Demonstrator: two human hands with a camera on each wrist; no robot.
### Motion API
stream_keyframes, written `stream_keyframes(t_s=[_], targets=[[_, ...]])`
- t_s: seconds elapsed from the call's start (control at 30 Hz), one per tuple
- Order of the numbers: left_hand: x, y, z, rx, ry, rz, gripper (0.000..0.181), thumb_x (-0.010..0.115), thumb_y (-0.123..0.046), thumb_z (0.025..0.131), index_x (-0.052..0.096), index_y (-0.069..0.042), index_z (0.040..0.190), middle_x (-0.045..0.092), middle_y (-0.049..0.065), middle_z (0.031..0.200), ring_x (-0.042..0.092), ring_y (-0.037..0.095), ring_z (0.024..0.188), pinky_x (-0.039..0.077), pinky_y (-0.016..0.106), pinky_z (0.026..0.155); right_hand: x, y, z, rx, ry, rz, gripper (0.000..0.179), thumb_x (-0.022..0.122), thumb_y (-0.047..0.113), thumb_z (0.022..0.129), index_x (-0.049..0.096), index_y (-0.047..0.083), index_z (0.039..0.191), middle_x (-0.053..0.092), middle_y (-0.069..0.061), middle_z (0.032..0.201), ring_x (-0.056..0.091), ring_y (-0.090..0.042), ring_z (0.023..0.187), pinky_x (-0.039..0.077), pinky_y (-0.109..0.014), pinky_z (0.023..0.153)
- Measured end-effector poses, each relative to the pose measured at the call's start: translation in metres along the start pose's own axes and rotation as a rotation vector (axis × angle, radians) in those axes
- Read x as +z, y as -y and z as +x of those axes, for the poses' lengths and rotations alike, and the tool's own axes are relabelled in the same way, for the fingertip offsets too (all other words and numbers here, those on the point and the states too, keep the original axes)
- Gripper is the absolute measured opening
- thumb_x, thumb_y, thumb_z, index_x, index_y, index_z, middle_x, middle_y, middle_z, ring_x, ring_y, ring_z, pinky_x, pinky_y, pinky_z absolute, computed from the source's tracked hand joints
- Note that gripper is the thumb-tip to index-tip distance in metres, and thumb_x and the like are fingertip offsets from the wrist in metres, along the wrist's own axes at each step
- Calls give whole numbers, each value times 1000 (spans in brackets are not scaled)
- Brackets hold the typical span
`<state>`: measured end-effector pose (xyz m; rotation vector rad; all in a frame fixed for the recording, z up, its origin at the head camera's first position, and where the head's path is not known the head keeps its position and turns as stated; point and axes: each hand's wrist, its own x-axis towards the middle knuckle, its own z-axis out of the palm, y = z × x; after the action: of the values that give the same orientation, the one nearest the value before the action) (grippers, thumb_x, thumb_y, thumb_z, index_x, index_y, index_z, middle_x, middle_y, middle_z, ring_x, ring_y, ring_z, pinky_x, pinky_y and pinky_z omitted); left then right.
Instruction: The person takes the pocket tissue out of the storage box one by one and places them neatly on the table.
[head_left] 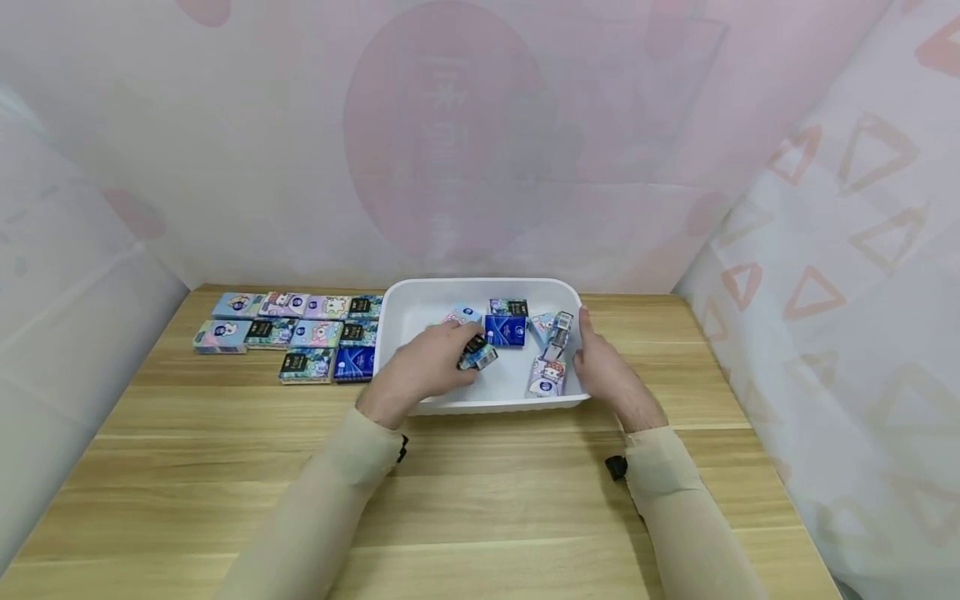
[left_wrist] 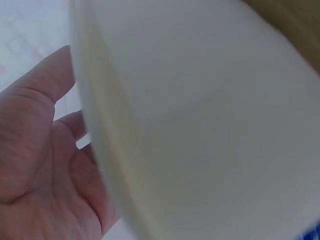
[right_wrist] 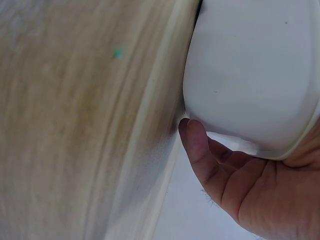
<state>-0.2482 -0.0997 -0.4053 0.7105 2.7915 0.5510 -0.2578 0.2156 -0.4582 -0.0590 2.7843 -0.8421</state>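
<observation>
**Dark pack (head_left: 478,359) pinched by L hand (head_left: 423,362), white tray (head_left: 504,385) gripped by R hand (head_left: 611,375)**

In head view, tray rim is crossed by L hand at approx. 8 o'clock, back of hand turned up, w/ dark pack held btwn bent fingers and thumb near tray ctr. In L wrist view, fingertips are hidden by tray wall.

Tray is held by R hand at approx. 4 o'clock: thumb is laid at rim, other fingers are curled against outer side, per R wrist view.

Forearms are angled in from 7 and 5 o'clock resp., over wooden table (head_left: 480,508). Blue pack (head_left: 506,331) is seen btwn 1 and 2 o'clock of dark pack; rows of packs (head_left: 272,332) are set outside tray at 9 o'clock.
</observation>
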Motion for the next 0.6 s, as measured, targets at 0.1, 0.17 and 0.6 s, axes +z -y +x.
stream_keyframes(t_s=[0.1,0.17,0.6], targets=[[-8,9,-8,-1,-16,-4,73,88,-23,105,58,-6,169,74,21,156,75,39,138,64,57,122,0,0,0,1,1,4,88,46,7,120,-11,6,187,37,-43,181,77,-35,98,69,-44,83],[-13,14,-13,-1,-24,-11,73,88,-23,105,58,-7,170,74,21,153,76,37,132,67,56,116,0,0,0,1,2,10,88,46,7,120,-11,7,187,37,-43,181,77,-35,97,70,-44,83],[-43,58,-49,-23,-77,-24,70,88,-17,104,60,-5,167,73,24,151,76,38,126,68,61,109,0,-1,1,20,7,34,89,47,9,121,-12,12,188,36,-42,183,77,-34,98,70,-43,82]])
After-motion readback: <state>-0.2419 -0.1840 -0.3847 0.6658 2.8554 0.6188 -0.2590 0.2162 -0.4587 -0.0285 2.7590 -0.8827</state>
